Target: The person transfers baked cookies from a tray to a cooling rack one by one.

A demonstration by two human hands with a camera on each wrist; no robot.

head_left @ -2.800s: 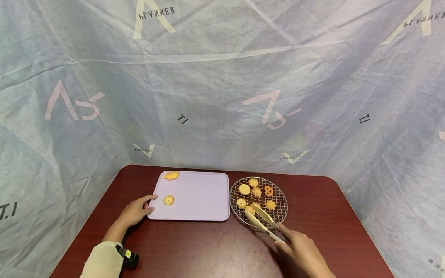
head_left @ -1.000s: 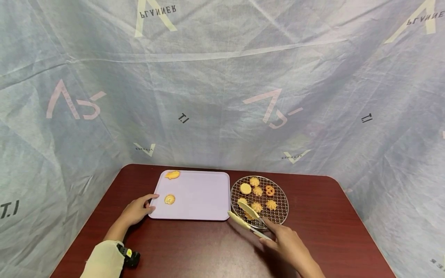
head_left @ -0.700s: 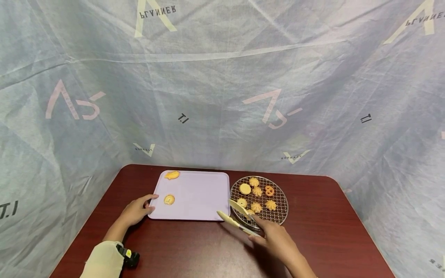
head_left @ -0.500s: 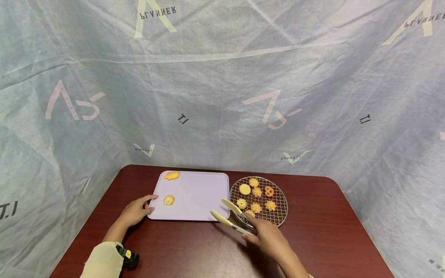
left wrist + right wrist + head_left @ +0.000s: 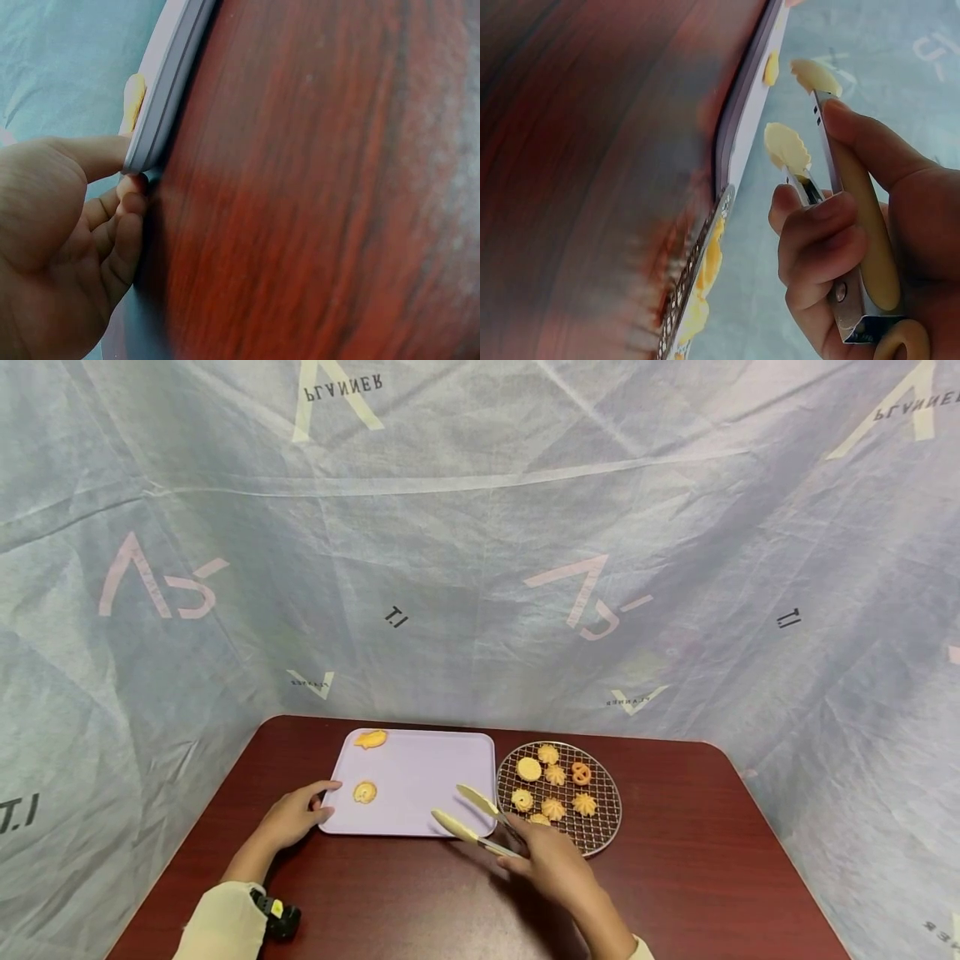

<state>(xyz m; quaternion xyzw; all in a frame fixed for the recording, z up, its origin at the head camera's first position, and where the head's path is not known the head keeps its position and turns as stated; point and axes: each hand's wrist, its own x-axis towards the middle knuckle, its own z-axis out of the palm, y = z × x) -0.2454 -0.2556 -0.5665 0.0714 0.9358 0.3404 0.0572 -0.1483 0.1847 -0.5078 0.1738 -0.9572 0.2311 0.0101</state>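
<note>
In the head view, my left hand (image 5: 294,814) holds the left edge of a pale lilac tray (image 5: 420,768), and the left wrist view shows its thumb (image 5: 105,155) over the rim with the fingers curled below. A fish-shaped cookie (image 5: 371,739) and a round cookie (image 5: 365,792) lie on that tray. My right hand (image 5: 553,864) grips a pair of tongs (image 5: 456,827). The cream tips of the tongs are spread over the tray's front right corner, with nothing between them. Part of the round wire rack (image 5: 604,818) is hidden behind my right hand.
On the rack sit several flower-shaped cookies (image 5: 584,804), a round pale cookie (image 5: 528,768) and a pretzel (image 5: 581,773). The rack stands close against the tray's right side. A dark red wooden table (image 5: 675,860) lies under everything, and a printed grey cloth (image 5: 480,568) hangs around it.
My right hand has carried the tongs left, from over the rack's cookies to the tray's front right corner, and the tips are spread wider. The left hand and tray stay put.
</note>
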